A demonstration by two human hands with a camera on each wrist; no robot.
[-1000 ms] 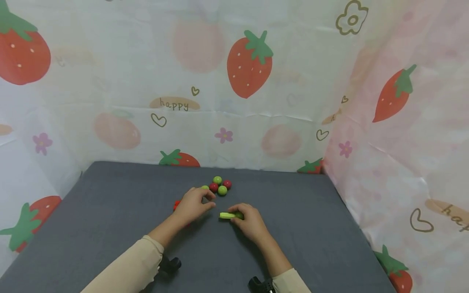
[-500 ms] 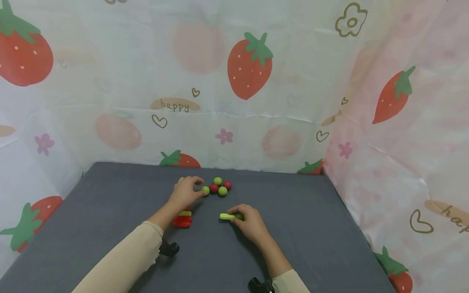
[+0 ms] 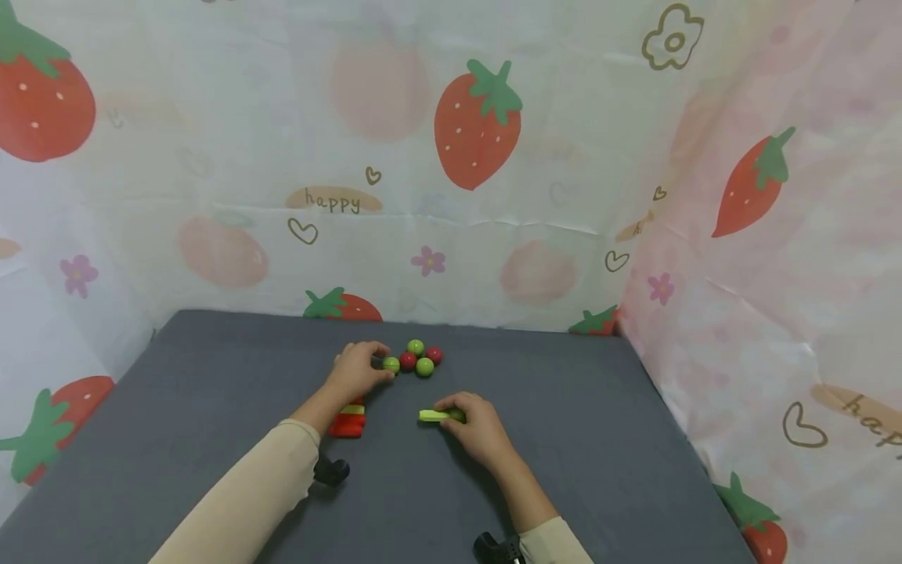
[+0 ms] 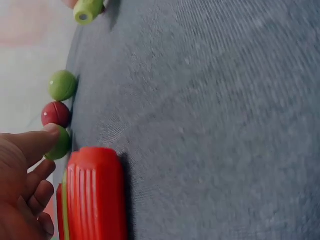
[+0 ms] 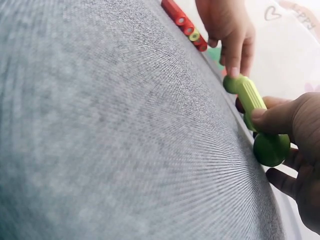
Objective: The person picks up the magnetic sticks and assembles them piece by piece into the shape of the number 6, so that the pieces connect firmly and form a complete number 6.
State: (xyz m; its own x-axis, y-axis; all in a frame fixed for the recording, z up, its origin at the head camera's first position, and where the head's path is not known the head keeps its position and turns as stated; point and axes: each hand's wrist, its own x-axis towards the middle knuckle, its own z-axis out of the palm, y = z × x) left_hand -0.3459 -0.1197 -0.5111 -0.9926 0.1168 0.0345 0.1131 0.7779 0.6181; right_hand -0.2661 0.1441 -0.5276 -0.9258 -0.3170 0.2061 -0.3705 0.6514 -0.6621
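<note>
My left hand point(image 3: 358, 373) is at the left end of a small ball cluster, pinching a green ball point(image 3: 391, 366) between thumb and fingers. In the left wrist view, the thumb lies on that ball point(image 4: 62, 144). My right hand point(image 3: 481, 429) grips a yellow-green ribbed rod point(image 3: 432, 416) with a darker green ball point(image 5: 271, 149) at its hand-side end. The rod's other end, which shows a round hole in the left wrist view, points toward the left. Partly behind my left wrist lie red ribbed rods point(image 3: 347, 427) with a yellow-green one point(image 3: 354, 410) among them.
Beside the pinched ball sit two red balls point(image 3: 407, 361) and two more green balls point(image 3: 425, 366). A grey cloth covers the table point(image 3: 599, 439). Behind it hangs a strawberry-print curtain point(image 3: 395, 258). Black wrist cameras point(image 3: 331, 471) sit under both sleeves.
My left hand has moved left and away from me to the leftmost green ball, uncovering the red rods. The right hand has kept its hold on the rod in nearly the same place.
</note>
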